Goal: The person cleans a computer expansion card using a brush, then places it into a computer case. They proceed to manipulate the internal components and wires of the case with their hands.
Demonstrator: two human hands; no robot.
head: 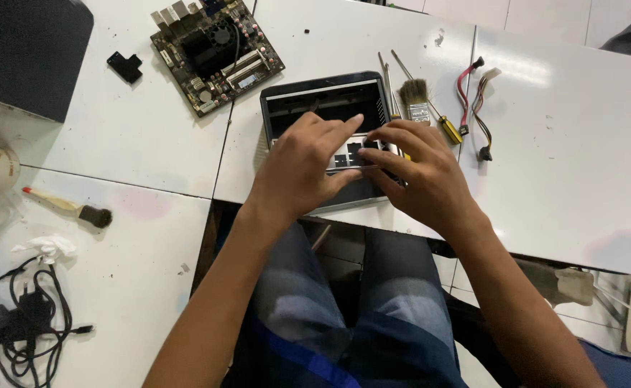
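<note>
A small pale label sits on the ferrule of the flat paintbrush (416, 100) lying just right of the case, its print too fine to make out; pale stickers also dot the green motherboard (217, 54) resting further back on the white table (567, 172).

The small black computer case (326, 108) lies open at the table's near edge, in front of the seated person. It is rectangular with rounded corners, dark inside, and a silvery metal panel (351, 154) with dark rectangular cut-outs spans its middle.

The left hand (301, 169) presses down on that panel, fingers stretched flat over it. The right hand (420, 176) pinches the panel's right end between curled fingertips. A yellow-handled screwdriver (438, 118) lies beside the brush.
</note>
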